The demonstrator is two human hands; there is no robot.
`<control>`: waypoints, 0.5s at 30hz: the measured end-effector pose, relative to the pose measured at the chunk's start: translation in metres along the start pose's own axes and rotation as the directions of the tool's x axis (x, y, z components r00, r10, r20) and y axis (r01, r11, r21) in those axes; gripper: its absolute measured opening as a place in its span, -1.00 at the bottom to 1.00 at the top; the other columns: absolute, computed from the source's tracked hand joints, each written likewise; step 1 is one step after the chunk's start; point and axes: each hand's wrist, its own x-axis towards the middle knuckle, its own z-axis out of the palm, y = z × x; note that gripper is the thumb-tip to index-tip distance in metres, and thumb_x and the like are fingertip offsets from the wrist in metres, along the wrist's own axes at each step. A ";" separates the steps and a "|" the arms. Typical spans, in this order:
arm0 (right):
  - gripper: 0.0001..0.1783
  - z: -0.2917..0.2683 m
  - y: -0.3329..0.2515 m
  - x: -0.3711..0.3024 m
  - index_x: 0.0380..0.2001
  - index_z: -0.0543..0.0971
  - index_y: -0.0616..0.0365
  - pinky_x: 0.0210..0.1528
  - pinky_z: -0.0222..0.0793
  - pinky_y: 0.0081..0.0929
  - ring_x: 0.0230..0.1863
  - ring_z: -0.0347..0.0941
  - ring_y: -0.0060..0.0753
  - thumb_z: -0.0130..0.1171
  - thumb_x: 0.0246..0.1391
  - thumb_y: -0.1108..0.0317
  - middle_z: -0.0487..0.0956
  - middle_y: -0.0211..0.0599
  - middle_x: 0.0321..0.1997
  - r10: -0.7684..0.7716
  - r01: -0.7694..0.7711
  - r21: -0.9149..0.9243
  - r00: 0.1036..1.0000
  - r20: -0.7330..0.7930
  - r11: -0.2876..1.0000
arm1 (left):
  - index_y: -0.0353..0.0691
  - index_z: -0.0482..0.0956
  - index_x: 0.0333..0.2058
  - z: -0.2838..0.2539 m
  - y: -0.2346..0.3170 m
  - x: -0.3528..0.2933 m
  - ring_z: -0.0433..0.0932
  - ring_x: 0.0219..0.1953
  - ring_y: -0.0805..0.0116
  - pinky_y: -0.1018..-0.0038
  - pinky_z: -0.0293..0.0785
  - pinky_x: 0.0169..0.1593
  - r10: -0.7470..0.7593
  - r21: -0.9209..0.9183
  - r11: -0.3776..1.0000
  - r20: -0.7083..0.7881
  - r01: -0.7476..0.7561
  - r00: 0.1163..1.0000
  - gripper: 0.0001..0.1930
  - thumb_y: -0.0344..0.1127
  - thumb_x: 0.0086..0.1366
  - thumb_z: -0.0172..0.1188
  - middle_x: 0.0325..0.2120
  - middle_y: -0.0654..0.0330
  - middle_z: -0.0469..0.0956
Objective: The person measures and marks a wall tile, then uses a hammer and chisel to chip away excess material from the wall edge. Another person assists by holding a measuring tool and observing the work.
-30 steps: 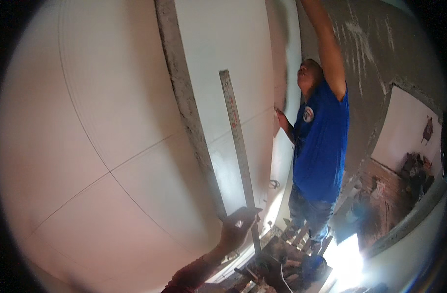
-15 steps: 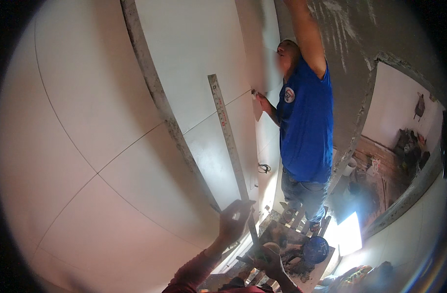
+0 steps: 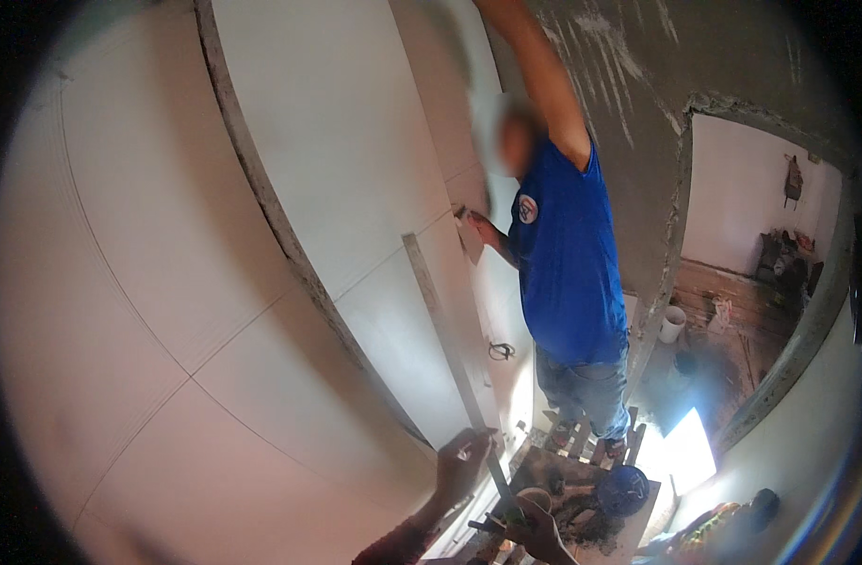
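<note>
A long, narrow metal straightedge [image 3: 438, 315] stands tilted in front of the pale wall panels, its upper end near a horizontal joint. My left hand [image 3: 462, 463] is closed on its lower part, with the fingers curled toward its edge. Lower down, my right hand [image 3: 538, 533] wraps round the bottom end of the straightedge. A short dark bar [image 3: 487, 524] pokes out beside the right hand; whether that hand holds it too I cannot tell.
A person in a blue shirt [image 3: 572, 254] stands ahead, one arm raised, the other hand at the wall. Below are a mortar-smeared board [image 3: 568, 471], a blue bucket [image 3: 623, 491] and a bright lamp [image 3: 690, 452]. A rough-edged opening [image 3: 683, 202] lies right; a grey strip [image 3: 261, 202] runs along the left wall.
The straightedge has come down along the wall, its upper end dropping from above the joint to about its level. Both my hands sit lower in the view, which has also shifted.
</note>
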 end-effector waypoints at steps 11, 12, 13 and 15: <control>-0.47 -0.017 0.012 -0.024 0.18 0.30 0.22 -0.01 0.47 -0.03 0.01 0.45 -0.13 0.12 0.14 0.52 0.46 -0.19 -0.05 0.198 -0.205 0.279 0.979 0.056 0.938 | -0.31 0.61 -0.15 0.021 -0.013 -0.022 0.59 -0.22 0.42 0.43 0.51 -0.05 -0.196 -0.033 0.979 0.104 0.200 0.975 -0.74 -0.25 0.37 0.11 -0.35 0.14 0.64; -0.49 -0.019 0.014 -0.024 0.17 0.31 0.22 -0.02 0.46 -0.07 -0.01 0.45 -0.17 0.12 0.14 0.49 0.47 -0.20 -0.06 0.200 -0.203 0.255 0.979 0.040 0.945 | -0.32 0.61 -0.15 0.023 -0.015 -0.023 0.59 -0.22 0.42 0.43 0.51 -0.05 -0.202 -0.051 0.977 0.101 0.208 0.974 -0.74 -0.25 0.37 0.11 -0.35 0.14 0.64; -0.50 -0.020 0.016 -0.025 0.16 0.33 0.22 -0.03 0.45 -0.12 -0.03 0.45 -0.21 0.13 0.14 0.46 0.48 -0.22 -0.07 0.201 -0.201 0.233 0.979 0.027 0.951 | -0.32 0.61 -0.15 0.023 -0.017 -0.023 0.59 -0.22 0.42 0.44 0.51 -0.06 -0.209 -0.069 0.974 0.098 0.216 0.973 -0.74 -0.24 0.37 0.11 -0.36 0.14 0.64; -0.52 -0.021 0.019 -0.030 0.13 0.36 0.23 -0.06 0.44 -0.21 -0.07 0.45 -0.30 0.15 0.14 0.40 0.50 -0.25 -0.09 0.206 -0.203 0.197 0.979 0.003 0.959 | -0.32 0.61 -0.15 0.021 -0.025 -0.023 0.59 -0.23 0.43 0.45 0.51 -0.08 -0.181 0.017 0.983 0.082 0.180 0.980 -0.74 -0.25 0.37 0.11 -0.36 0.14 0.64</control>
